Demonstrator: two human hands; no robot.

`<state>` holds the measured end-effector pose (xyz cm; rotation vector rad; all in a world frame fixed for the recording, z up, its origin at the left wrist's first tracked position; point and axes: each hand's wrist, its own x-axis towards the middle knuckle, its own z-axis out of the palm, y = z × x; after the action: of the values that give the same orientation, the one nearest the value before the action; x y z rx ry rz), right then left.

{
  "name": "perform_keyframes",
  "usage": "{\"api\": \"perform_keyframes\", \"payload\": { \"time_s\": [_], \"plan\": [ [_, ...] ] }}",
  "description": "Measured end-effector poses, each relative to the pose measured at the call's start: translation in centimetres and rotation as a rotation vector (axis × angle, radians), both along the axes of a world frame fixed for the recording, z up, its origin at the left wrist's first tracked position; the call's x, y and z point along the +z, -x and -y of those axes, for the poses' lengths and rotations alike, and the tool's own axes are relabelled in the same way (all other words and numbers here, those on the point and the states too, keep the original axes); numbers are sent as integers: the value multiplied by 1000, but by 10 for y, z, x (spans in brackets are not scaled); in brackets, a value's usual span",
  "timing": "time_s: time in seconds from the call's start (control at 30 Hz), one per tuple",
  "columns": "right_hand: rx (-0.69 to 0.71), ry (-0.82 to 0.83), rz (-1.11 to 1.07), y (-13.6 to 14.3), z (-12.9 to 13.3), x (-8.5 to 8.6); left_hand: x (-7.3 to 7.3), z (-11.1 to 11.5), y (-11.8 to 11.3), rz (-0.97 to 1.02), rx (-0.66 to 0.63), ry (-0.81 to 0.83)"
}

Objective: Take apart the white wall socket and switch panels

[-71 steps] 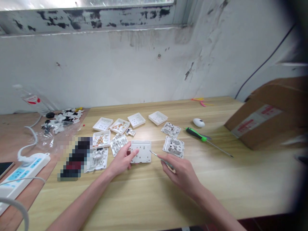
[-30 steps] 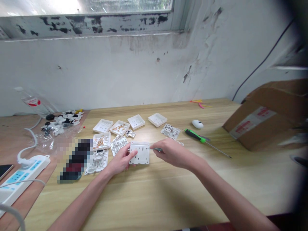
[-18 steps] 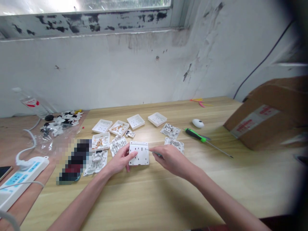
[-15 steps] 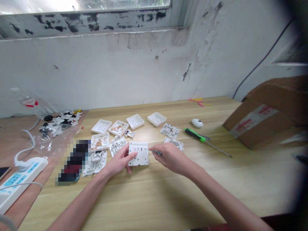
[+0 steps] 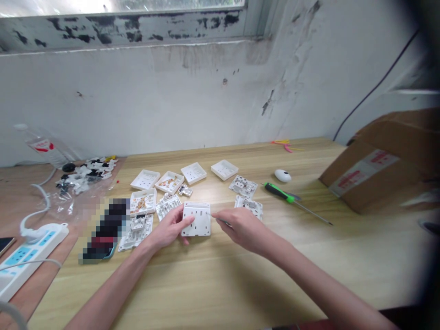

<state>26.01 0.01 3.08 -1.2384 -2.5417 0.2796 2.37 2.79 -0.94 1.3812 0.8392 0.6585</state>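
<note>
My left hand (image 5: 174, 224) is closed on the left edge of a white socket panel (image 5: 201, 224), its thumb lying across the slotted face. The panel is held up off the table, tilted towards me. My right hand (image 5: 237, 222) grips a slim metal tool (image 5: 223, 221), whose thin tip reaches the panel's upper right part near a slot. Most of the tool is hidden by the fingers, so its exact kind does not show. Behind my left hand lies a white socket back piece (image 5: 168, 207); another back piece (image 5: 250, 206) is behind my right hand.
White socket covers (image 5: 224, 169) and one with brass parts (image 5: 143, 201) lie farther back. A green-black screwdriver (image 5: 285, 195), a white mouse-like object (image 5: 282, 175) and a cardboard box (image 5: 364, 169) are at right. Leftward are a power strip (image 5: 32, 256), small parts (image 5: 87, 176) and a bottle (image 5: 48, 146).
The panel and my left hand have shifted slightly left. My right hand still holds the tool at the panel, its tip on nearly the same area.
</note>
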Motion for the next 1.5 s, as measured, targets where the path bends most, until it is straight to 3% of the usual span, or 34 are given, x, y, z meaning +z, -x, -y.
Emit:
{"api": "perform_keyframes", "payload": {
  "time_s": [0.1, 0.27, 0.63, 0.8, 0.93, 1.1, 1.3, 1.5],
  "plan": [
    [-4, -80, 178, 5, 7, -3, -1, -1, 0, -19, 16, 0],
    [43, -85, 371, 13, 4, 11, -2, 0, -2, -39, 46, -21],
    [-56, -55, 389, 30, -5, 40, 0, 2, -3, -41, 49, -78],
    [-123, -76, 389, 32, 15, 35, 0, 6, -9, -38, 31, -83],
    [-118, -146, 389, 48, 40, 26, 1, 8, -13, -74, 104, -132],
    [-168, -129, 192, 38, 46, 15, -1, 6, -8, -78, 156, -102],
    [-206, 40, -405, -8, 27, -15, -6, 2, -4, -77, 138, -57],
    [-307, 122, -553, -24, 25, -25, -7, 2, -5, -3, 155, -19]
  ]
}}
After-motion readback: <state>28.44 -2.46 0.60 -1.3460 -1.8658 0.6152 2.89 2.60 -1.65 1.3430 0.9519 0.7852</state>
